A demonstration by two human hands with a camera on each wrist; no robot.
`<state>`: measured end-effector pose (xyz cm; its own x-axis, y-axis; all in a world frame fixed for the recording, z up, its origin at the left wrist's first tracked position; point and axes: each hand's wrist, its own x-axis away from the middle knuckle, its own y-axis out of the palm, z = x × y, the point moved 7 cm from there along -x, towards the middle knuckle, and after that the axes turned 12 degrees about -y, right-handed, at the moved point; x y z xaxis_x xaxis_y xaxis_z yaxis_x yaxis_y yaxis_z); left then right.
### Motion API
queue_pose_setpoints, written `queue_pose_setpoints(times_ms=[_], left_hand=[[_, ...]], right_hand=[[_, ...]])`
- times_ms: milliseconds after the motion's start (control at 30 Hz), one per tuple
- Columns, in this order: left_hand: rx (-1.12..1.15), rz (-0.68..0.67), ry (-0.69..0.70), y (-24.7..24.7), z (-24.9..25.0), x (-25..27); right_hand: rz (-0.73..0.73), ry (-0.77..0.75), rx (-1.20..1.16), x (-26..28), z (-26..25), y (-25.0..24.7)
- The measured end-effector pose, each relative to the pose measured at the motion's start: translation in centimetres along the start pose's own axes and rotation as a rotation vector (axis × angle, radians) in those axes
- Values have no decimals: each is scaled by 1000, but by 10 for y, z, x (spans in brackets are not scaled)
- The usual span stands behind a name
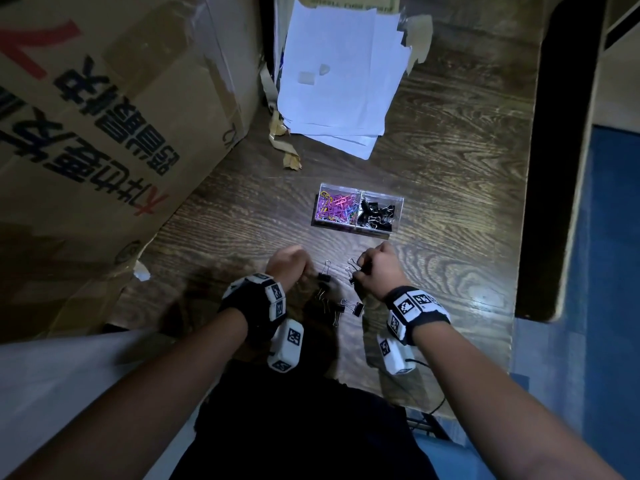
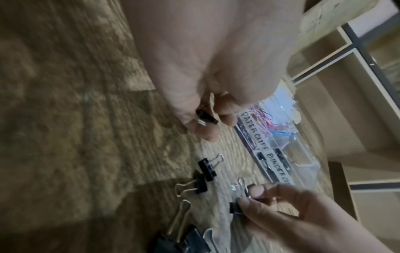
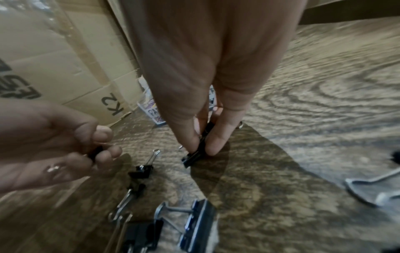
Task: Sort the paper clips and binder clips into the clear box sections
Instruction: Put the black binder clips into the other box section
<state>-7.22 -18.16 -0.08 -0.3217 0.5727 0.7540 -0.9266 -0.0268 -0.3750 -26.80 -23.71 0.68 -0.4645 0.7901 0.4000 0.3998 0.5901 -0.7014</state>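
Both hands are pinching black binder clips off the wooden tabletop (image 1: 450, 174): left hand (image 1: 287, 263) grasping one, right hand (image 1: 377, 268) another; each should be carried clear of the loose binder clips (image 1: 341, 308) and released over the right section of the clear box (image 1: 358, 211).

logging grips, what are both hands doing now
Left hand: pinching a small black metal binder clip.
Right hand: pinching another black binder clip.

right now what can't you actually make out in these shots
- How many binder clips the left hand holds: left wrist view, curled fingers cover all but a black corner.
- Right hand grip: right wrist view, blurred, the clip mostly hidden between fingers.
- Clear box labels: too small in head view; the second is cut off by the right hand in left wrist view.
- Exact count of loose clips: dim, overlapping.
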Motion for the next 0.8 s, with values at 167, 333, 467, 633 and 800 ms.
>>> queue_pose_setpoints(times_ms=[167, 333, 467, 633, 800], left_hand=[[-181, 50, 112, 7, 4, 3], [-578, -41, 420, 36, -2, 6], [-520, -21, 407, 38, 3, 10], [-567, -28, 409, 40, 8, 9], [-633, -43, 377, 45, 11, 8]], right_hand=[[6, 15, -11, 4, 7, -4], [72, -37, -20, 6, 4, -5], [159, 5, -177, 12, 14, -10], [179, 141, -431, 19, 35, -9], [172, 305, -661, 28, 51, 3]])
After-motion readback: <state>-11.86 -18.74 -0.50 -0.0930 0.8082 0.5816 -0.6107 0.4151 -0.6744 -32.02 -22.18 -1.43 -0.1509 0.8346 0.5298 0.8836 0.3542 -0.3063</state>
